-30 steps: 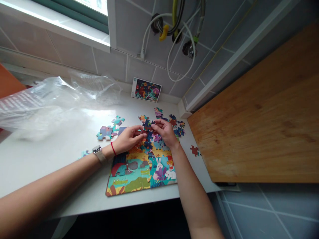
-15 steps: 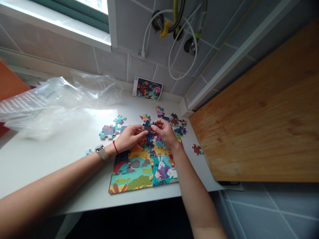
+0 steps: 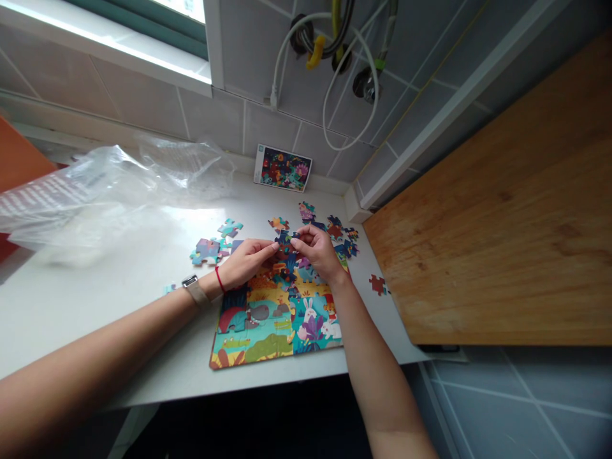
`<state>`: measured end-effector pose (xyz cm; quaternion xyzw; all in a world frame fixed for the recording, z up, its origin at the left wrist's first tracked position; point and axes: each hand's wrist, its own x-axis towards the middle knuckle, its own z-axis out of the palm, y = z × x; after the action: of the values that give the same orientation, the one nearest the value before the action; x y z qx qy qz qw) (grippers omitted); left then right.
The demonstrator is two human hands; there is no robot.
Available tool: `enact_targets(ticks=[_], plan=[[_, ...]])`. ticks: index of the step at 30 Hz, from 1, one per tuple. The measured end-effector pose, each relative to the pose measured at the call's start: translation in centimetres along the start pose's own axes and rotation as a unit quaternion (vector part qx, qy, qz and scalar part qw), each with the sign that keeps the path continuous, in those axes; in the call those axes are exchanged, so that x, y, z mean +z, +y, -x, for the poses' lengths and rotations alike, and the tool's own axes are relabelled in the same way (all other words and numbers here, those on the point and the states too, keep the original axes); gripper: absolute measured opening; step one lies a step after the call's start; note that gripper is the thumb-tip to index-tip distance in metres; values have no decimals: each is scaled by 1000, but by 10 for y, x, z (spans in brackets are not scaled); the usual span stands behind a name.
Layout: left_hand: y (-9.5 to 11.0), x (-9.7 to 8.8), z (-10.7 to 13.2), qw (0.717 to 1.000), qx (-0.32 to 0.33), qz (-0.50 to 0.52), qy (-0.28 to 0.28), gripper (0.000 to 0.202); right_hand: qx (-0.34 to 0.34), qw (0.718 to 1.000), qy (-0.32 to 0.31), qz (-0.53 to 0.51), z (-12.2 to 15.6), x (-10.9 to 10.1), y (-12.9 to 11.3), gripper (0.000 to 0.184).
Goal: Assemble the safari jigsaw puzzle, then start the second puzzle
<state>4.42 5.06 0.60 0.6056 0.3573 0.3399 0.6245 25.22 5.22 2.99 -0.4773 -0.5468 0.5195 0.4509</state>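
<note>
A dark blue jigsaw piece [image 3: 287,237] is held up between both hands over the far part of the puzzle. My right hand [image 3: 317,252] pinches its right side between thumb and fingers. At its left edge, my left hand [image 3: 249,260] has thumb and forefinger closed on the piece. Beneath lies the partly joined jigsaw puzzle [image 3: 268,338], with a hippo, crocodiles and white rabbits in the near part. My wrists and fingers cover some of its far half.
Loose pieces [image 3: 206,251] lie left of the puzzle, more pieces [image 3: 335,228] behind it, and a red-brown piece [image 3: 377,284] to the right. A picture card [image 3: 283,169] leans on the wall. Clear plastic bags [image 3: 109,185] spread at left; a wooden board [image 3: 507,210] borders the right.
The piece has turned slightly and shows more of its face. My left fingers have drawn back a little to its left edge; my right hand has hardly moved.
</note>
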Motion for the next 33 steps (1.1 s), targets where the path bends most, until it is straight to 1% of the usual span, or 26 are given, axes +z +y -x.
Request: enact_targets(ticks=[3, 6, 8, 11, 15, 19, 24, 27, 31, 33], plan=[[-2, 0, 0, 1000, 2, -6, -14, 46, 3, 1000, 2, -6, 1, 0, 1, 40], [-4, 1, -1, 999, 22, 5, -37, 37, 4, 1000, 14, -25, 1, 0, 0, 40], [-5, 2, -2, 998, 29, 15, -45, 36, 3, 999, 24, -33, 1, 1, -1, 40], [-6, 2, -2, 999, 19, 16, -46, 38, -2, 998, 28, -48, 2, 2, -5, 36], [-6, 1, -2, 999, 16, 1, -38, 39, 7, 997, 26, -76, 3, 2, -5, 32], [-3, 2, 0, 999, 25, -27, -28, 35, 22, 996, 28, -77, 1, 0, -2, 32], [0, 2, 1, 997, 35, -61, -7, 30, 12, 998, 21, -54, 1, -3, 0, 33], [0, 1, 0, 997, 40, -60, 0, 29, 9, 998, 16, -66, 0, -6, 1, 33], [-1, 0, -1, 997, 40, -58, 13, 29, -2, 996, 28, -89, 0, -17, -6, 37], [-1, 1, -1, 998, 30, -48, 13, 32, -17, 997, 29, -64, 3, -27, -13, 40]])
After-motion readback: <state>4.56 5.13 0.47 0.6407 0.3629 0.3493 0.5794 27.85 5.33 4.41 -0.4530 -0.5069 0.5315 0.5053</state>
